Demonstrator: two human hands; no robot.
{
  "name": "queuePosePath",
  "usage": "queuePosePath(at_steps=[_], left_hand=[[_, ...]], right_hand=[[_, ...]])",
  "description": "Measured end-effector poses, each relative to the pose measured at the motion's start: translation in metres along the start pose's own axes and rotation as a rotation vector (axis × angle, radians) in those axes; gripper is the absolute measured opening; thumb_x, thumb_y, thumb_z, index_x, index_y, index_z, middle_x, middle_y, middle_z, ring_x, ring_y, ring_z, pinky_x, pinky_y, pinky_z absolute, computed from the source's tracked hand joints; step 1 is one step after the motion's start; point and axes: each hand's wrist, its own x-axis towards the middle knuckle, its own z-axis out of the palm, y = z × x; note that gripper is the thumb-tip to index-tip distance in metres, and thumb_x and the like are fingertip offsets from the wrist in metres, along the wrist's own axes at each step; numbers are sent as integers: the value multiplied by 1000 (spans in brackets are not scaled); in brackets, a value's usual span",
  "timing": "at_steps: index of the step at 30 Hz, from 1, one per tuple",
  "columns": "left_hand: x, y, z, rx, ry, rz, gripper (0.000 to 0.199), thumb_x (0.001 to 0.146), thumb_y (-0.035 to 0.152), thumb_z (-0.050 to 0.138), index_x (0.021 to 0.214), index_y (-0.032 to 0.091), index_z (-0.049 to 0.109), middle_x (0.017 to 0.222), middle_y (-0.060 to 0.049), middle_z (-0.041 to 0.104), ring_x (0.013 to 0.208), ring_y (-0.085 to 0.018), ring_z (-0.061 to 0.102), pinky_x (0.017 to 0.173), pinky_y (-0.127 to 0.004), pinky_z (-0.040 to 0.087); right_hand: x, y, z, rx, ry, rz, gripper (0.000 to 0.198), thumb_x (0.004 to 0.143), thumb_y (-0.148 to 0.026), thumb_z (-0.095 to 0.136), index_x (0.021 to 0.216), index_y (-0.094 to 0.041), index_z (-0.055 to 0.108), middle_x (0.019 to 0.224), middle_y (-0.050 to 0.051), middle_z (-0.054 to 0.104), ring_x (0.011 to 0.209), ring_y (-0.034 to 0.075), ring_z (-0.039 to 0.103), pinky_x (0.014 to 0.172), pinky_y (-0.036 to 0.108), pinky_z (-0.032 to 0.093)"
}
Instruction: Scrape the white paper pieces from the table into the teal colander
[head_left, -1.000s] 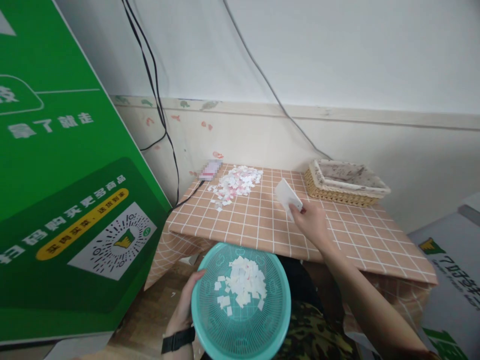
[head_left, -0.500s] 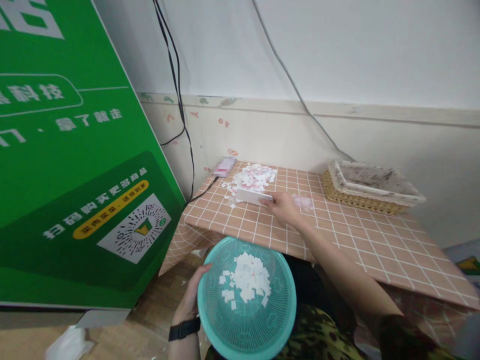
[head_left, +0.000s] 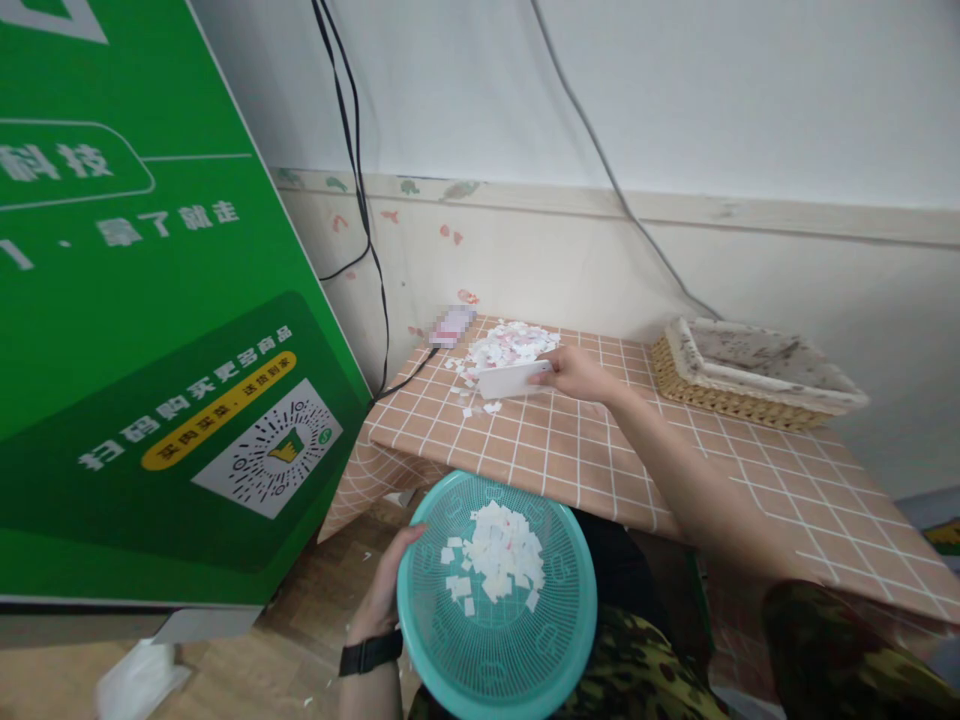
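My left hand point(head_left: 388, 585) grips the rim of a turquoise plastic colander point(head_left: 435, 650) below the table's front edge. Small white paper scraps point(head_left: 501, 548) lie heaped inside it. Over the table, my right hand point(head_left: 574, 375) is closed on one end of a flat white rectangular piece point(head_left: 504, 380); its exact kind I cannot make out. The piece stands on its long edge, tilted, at the near side of a pile of white and pinkish paper scraps point(head_left: 517, 338). A few scraps lie loose in front of it.
A wicker basket with a cloth liner point(head_left: 750, 400) stands on the right of the checked tablecloth point(head_left: 600, 470). A pinkish blurred item point(head_left: 452, 326) with a black cable lies at the back left. A green panel point(head_left: 172, 330) rises on the left; cables hang on the wall.
My right hand has moved up and slightly right with the white piece, which now leans more against the pile. Loose scraps show in front of it. My left hand and the colander barely moved.
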Motion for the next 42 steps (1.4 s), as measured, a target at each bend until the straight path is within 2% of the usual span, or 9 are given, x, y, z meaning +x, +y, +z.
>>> queuePosePath(at_steps=[4,9,14,21,36,42], left_hand=[[1,-2,-2,-18,-11,-14,25,76,36,63,81,12,69,69,-6,73,61,-20,65,63,-33,52],[1,-2,-1,-15,-30,-12,27,77,36,62,83,12,70,73,-8,74,64,-21,66,65,-34,52],[0,-1,4,-6,5,7,23,76,34,62,77,12,70,66,-5,73,59,-18,64,61,-30,51],[0,0,10,-2,34,-11,23,75,33,63,75,12,71,66,-5,73,59,-18,64,60,-29,51],[0,-2,10,9,-5,-16,26,76,35,63,80,10,71,72,-8,75,64,-19,66,66,-30,51],[-3,1,14,-6,3,-11,22,75,31,63,77,11,71,69,-6,74,60,-18,65,62,-28,51]], right_hand=[[-7,6,-6,20,-108,-16,23,74,-32,62,61,-13,61,57,-1,52,55,10,45,53,24,33],[-19,14,-15,82,-88,14,23,75,-34,61,70,-13,66,61,1,58,58,12,50,54,24,37],[-31,22,-22,81,-167,41,24,73,-35,65,75,-11,69,64,3,62,59,12,53,54,24,39],[-35,19,-17,151,-73,76,27,76,-37,62,74,-11,67,63,3,61,56,11,51,53,24,39],[-44,23,-20,216,-147,68,27,73,-39,66,72,-12,67,59,1,58,53,10,48,48,23,36],[-65,26,-2,307,-55,90,33,76,-45,62,75,-12,68,63,2,61,54,10,48,49,23,36]])
